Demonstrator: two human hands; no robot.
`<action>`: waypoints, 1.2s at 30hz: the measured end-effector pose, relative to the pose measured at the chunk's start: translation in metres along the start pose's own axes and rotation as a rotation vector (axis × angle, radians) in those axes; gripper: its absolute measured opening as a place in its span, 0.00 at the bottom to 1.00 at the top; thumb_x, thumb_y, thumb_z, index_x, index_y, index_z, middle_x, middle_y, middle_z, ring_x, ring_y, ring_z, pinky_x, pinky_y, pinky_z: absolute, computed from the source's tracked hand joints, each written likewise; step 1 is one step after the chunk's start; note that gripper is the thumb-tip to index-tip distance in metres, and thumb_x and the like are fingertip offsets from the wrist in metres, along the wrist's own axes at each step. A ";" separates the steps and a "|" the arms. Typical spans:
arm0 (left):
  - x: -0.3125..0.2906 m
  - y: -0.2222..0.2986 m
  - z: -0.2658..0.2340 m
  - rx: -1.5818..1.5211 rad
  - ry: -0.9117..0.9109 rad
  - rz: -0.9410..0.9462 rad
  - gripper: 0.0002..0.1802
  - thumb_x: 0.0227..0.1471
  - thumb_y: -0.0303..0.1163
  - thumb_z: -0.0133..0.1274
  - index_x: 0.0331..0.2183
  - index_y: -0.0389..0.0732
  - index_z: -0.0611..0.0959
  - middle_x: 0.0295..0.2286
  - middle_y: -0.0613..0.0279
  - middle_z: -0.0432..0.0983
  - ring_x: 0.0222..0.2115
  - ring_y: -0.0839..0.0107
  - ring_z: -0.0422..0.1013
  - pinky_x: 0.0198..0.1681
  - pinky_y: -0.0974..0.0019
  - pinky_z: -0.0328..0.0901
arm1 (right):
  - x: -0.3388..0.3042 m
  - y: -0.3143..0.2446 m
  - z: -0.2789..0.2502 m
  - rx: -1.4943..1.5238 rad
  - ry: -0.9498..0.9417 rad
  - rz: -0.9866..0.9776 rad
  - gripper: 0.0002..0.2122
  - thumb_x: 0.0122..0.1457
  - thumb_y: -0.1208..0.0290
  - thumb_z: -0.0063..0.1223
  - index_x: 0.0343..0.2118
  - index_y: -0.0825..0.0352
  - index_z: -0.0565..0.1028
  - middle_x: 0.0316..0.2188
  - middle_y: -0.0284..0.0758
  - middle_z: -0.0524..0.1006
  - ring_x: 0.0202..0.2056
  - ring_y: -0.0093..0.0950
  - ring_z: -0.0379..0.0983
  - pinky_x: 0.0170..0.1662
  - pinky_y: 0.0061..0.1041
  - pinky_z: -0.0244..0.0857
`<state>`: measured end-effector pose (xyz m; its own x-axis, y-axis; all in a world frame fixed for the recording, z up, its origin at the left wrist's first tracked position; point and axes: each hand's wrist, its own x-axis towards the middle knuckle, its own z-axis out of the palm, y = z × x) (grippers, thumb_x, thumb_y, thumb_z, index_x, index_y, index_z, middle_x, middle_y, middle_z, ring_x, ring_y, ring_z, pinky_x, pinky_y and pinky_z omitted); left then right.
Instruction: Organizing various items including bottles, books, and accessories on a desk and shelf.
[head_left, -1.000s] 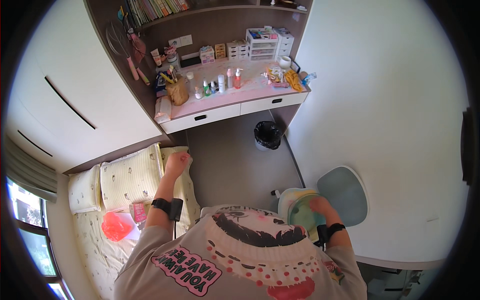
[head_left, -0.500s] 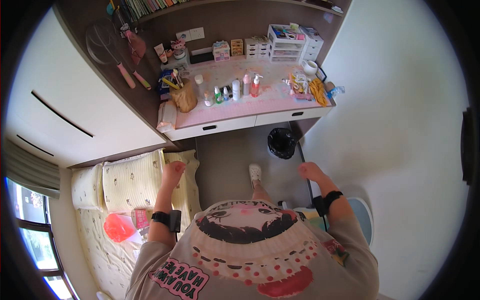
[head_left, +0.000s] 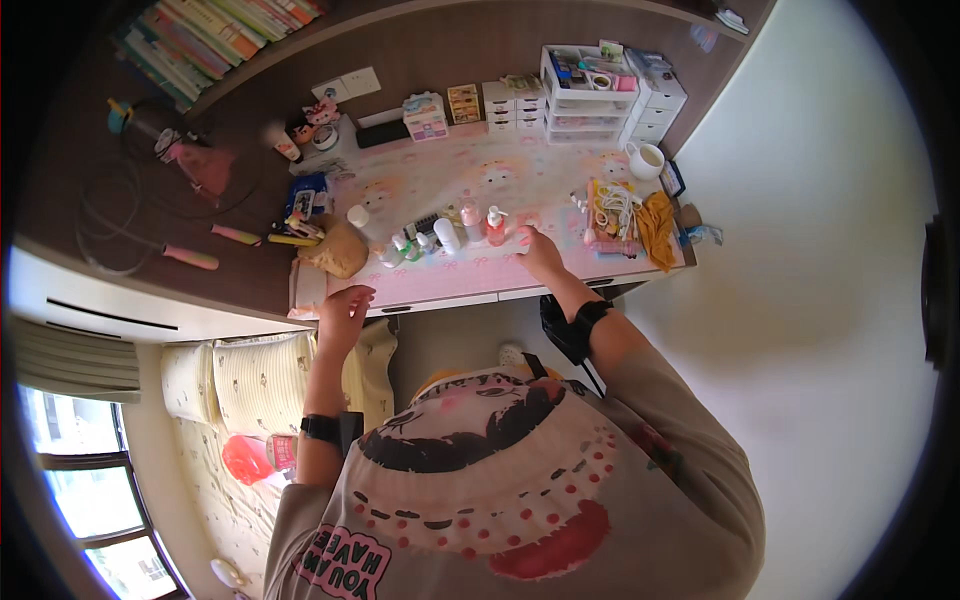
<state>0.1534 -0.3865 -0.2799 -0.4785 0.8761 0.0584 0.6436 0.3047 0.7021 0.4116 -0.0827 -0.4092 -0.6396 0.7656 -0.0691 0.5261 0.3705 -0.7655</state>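
Observation:
My right hand (head_left: 541, 254) is over the desk's front part, its fingers loosely spread and nothing in them. The red pump bottle (head_left: 495, 228) stands just left of its fingertips, apart from them. Beside that bottle are a pink bottle (head_left: 470, 222), a white bottle (head_left: 447, 237), a green-and-white small bottle (head_left: 404, 247) and a white-capped bottle (head_left: 360, 219), all in a loose row. At the desk's front left edge my left hand (head_left: 345, 310) hovers empty with fingers apart, close to a wooden stump-shaped holder (head_left: 338, 250) with brushes and a pale pouch (head_left: 308, 288).
A bag of cables (head_left: 612, 215) and a yellow cloth (head_left: 656, 230) lie on the desk's right side, near a white mug (head_left: 645, 160). Drawer boxes (head_left: 590, 100) stand behind. Below the desk is a black-lined bin (head_left: 563, 330); a bed (head_left: 265, 375) is at left.
I have come nearer to the desk. My right hand has moved forward and left over it, its fingers loosening; my left hand has moved forward to the desk edge and opened.

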 end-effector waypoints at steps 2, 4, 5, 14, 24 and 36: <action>0.006 0.005 0.000 0.001 -0.003 -0.053 0.09 0.54 0.21 0.52 0.38 0.36 0.83 0.32 0.57 0.82 0.33 0.69 0.79 0.36 0.69 0.72 | 0.012 0.015 0.007 0.024 -0.034 0.062 0.29 0.43 0.69 0.69 0.51 0.61 0.69 0.37 0.39 0.79 0.44 0.38 0.75 0.46 0.35 0.68; 0.012 0.006 0.000 -0.025 0.000 -0.085 0.08 0.55 0.22 0.52 0.37 0.36 0.83 0.32 0.57 0.82 0.32 0.69 0.79 0.36 0.68 0.72 | 0.018 0.027 0.014 0.048 -0.067 0.125 0.30 0.42 0.67 0.70 0.51 0.61 0.69 0.37 0.38 0.79 0.44 0.38 0.75 0.46 0.35 0.68; 0.017 0.008 0.001 -0.050 0.015 -0.110 0.08 0.55 0.23 0.52 0.37 0.37 0.84 0.31 0.56 0.82 0.31 0.69 0.79 0.36 0.68 0.73 | 0.018 0.031 0.017 0.021 -0.020 0.097 0.29 0.44 0.70 0.68 0.51 0.62 0.69 0.37 0.38 0.79 0.43 0.38 0.76 0.46 0.34 0.68; 0.095 0.024 0.024 -0.043 -0.082 0.021 0.08 0.55 0.22 0.52 0.37 0.37 0.83 0.30 0.59 0.82 0.31 0.72 0.79 0.35 0.70 0.71 | 0.016 0.061 -0.006 0.015 0.186 0.075 0.23 0.44 0.76 0.63 0.46 0.62 0.70 0.35 0.37 0.77 0.40 0.38 0.76 0.42 0.34 0.69; 0.175 0.036 0.031 -0.142 -0.178 0.187 0.08 0.54 0.22 0.53 0.37 0.39 0.84 0.29 0.61 0.82 0.28 0.75 0.77 0.32 0.71 0.70 | 0.046 0.087 -0.067 -0.785 0.519 0.419 0.20 0.51 0.58 0.61 0.42 0.65 0.73 0.42 0.42 0.74 0.44 0.40 0.74 0.43 0.39 0.71; 0.172 0.028 0.026 -0.059 -0.186 0.228 0.07 0.52 0.26 0.54 0.35 0.40 0.83 0.28 0.59 0.81 0.29 0.65 0.78 0.34 0.65 0.72 | 0.025 0.084 -0.075 -0.353 0.572 0.473 0.09 0.53 0.65 0.57 0.32 0.66 0.76 0.29 0.39 0.79 0.32 0.40 0.77 0.35 0.40 0.70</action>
<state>0.1045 -0.2176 -0.2690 -0.2043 0.9745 0.0926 0.6835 0.0743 0.7261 0.4824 0.0071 -0.4273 0.0289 0.9967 0.0761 0.8750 0.0116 -0.4841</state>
